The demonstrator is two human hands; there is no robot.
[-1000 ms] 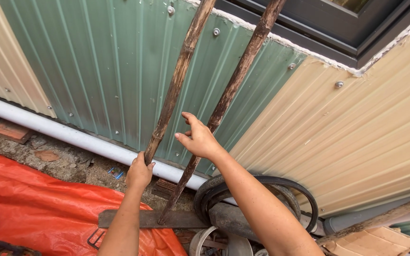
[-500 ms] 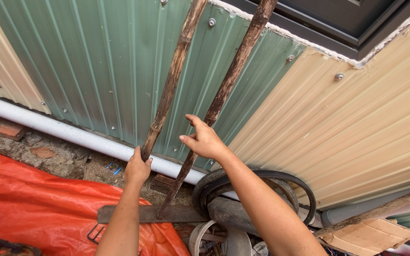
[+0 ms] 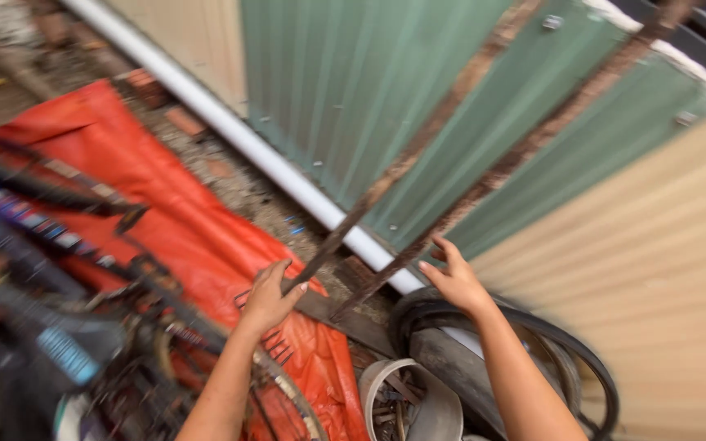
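Two long rusty metal bars lean against a green corrugated wall (image 3: 369,90). My left hand (image 3: 270,296) wraps loosely round the lower end of the left bar (image 3: 386,184). My right hand (image 3: 455,282) rests its fingers on the right bar (image 3: 516,159) near its foot. Both bars join a rusty flat crosspiece (image 3: 345,318) at ground level. The picture is blurred by head motion.
A white pipe (image 3: 230,131) runs along the wall's foot. An orange tarp (image 3: 181,220) covers the ground on the left, with a tangle of dark metal parts (image 3: 67,286) on it. Black rubber tyres (image 3: 533,351) lie by the beige wall panel (image 3: 639,269).
The view has swung left and down, bringing the tarp and metal parts into sight. Both hands have slid lower along the bars.
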